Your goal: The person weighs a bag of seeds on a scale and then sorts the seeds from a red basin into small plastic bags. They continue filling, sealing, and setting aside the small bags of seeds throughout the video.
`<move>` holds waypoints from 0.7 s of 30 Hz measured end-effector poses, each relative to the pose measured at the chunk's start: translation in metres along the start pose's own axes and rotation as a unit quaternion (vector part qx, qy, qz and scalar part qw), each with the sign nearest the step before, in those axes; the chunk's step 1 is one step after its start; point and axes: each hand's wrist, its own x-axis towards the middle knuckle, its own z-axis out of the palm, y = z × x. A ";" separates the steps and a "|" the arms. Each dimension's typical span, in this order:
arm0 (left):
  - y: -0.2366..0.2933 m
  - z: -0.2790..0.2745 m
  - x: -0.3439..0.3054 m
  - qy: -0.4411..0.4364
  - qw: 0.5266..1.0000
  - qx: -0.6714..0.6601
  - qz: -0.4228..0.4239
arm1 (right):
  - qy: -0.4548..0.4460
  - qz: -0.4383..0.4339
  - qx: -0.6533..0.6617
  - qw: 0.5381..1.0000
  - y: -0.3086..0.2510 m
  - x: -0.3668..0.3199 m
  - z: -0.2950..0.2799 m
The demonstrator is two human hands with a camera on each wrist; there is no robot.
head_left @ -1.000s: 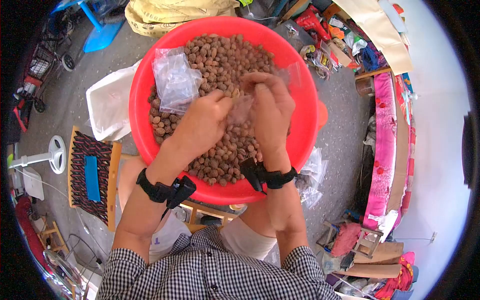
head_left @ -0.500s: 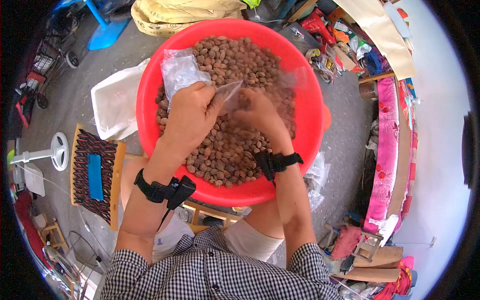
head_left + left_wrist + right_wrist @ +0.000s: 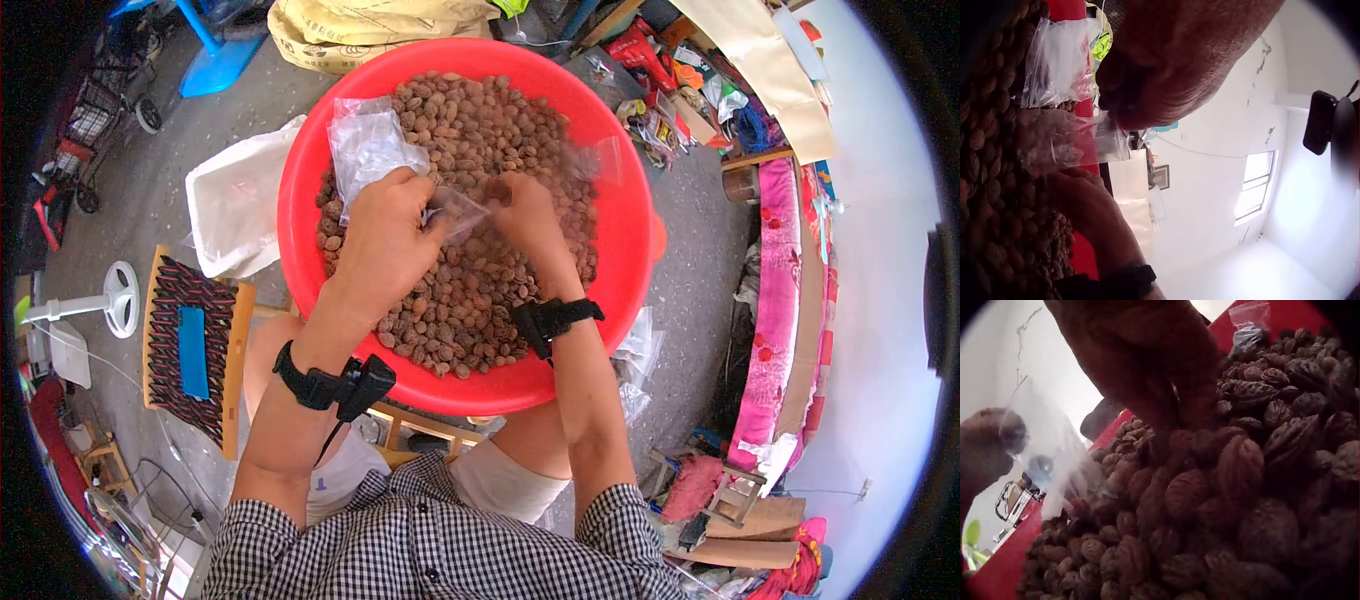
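Observation:
A large red basin [image 3: 622,290] is heaped with brown, wrinkled peach pits [image 3: 450,325]. My left hand [image 3: 385,225] pinches a small clear plastic bag [image 3: 462,213] at its edge, above the pile; in the right wrist view the bag [image 3: 1047,450] hangs down toward the pits. Just right of the bag, my right hand [image 3: 530,220] reaches down into the heap, its fingers curled about some pits. The fingertips [image 3: 1175,415] are right at the pits and partly in shadow. A stack of clear bags [image 3: 365,145] lies on the pits at the basin's left.
Another clear bag [image 3: 600,160] lies by the basin's right wall. Left of the basin stands a white tub [image 3: 235,210], with a woven-seat stool [image 3: 195,350] below it. A yellow sack [image 3: 380,30] lies behind. More plastic bags [image 3: 640,350] are on the floor at right.
The hands were both at the bag; my right hand has moved down off it to the pits. My left hand keeps the bag, shifted a little left toward the stack.

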 end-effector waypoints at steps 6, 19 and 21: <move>-0.001 0.001 0.001 0.000 1.000 0.016 0.016 | 0.093 -0.007 0.121 0.988 -0.039 -0.009 -0.046; -0.003 0.003 0.001 0.016 0.999 0.009 0.030 | -0.005 -0.015 -0.114 0.993 0.002 0.002 0.004; 0.000 0.002 0.002 0.006 1.000 0.001 0.018 | 0.051 -0.011 -0.026 0.998 -0.008 0.000 -0.010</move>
